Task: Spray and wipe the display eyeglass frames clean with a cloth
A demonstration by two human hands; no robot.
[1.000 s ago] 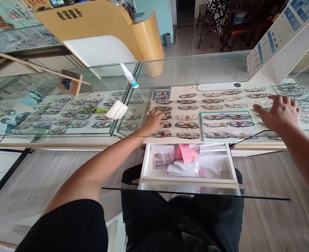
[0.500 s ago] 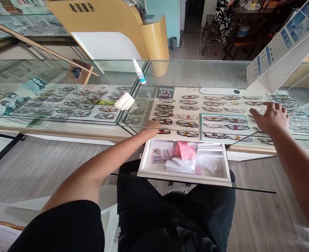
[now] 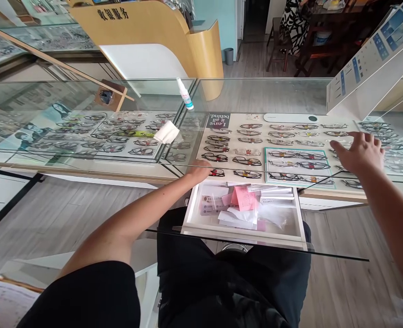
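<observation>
My left hand (image 3: 199, 171) is at the counter's front edge, by the back left corner of an open white drawer (image 3: 189, 210). Its fingers are bunched and partly hidden, beside a dark pair of eyeglasses (image 3: 217, 172). Over the glass counter top on the right, my right hand (image 3: 361, 154) is spread with nothing in it, above rows of eyeglasses. In the drawer lie a pink slip (image 3: 245, 197), white papers (image 3: 235, 219) and clear plastic bags (image 3: 272, 216). A glass pane with a dark edge (image 3: 338, 256) crosses just in front of the drawer, above my lap.
On the glass top stand a small white spray bottle (image 3: 185, 94) and a crumpled white cloth (image 3: 167, 132). A tall white display board (image 3: 365, 68) rises at the right. Beyond is a wooden cash desk (image 3: 153, 23). A person in patterned clothing (image 3: 293, 27) sits at the back.
The drawer's front and the pane's dark edge lie slightly nearer me. My hands stay at nearly the same places on the counter; the view has shifted a little.
</observation>
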